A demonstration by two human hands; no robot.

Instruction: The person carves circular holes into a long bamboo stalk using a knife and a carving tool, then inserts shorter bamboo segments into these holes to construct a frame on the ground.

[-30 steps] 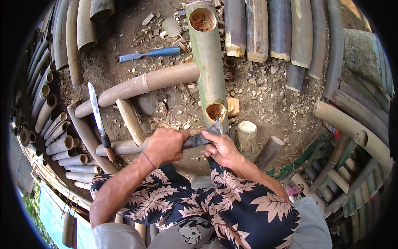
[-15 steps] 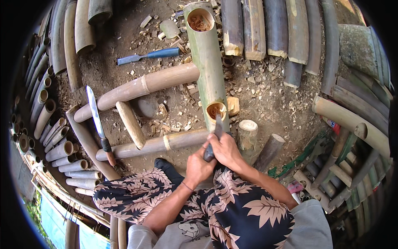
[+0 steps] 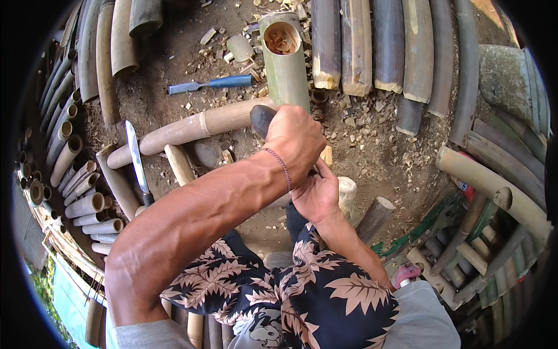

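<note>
Over the near end of a green bamboo tube, my left hand is closed around the dark, rounded handle of a knife. Its blade is hidden behind my hands. My left forearm reaches across from the lower left, with the wrist turned over. Just below that wrist my right hand shows its palm and a raised thumb; its other fingers are covered. The tube's far cut hole holds brown shavings, while the near hole is out of sight under my hands. A pale bamboo crosspiece meets the tube's side.
A blue-handled chisel and wood chips lie on the dirt. Left, a long knife leans point away. Split bamboo lengths lie far right, near a short wooden stump. Stacked bamboo tubes line the left side.
My left hand has swung up and forward over the tube, turning the knife's handle from pointing toward me to pointing left. My right hand has rolled palm up, and the near hole is now covered.
</note>
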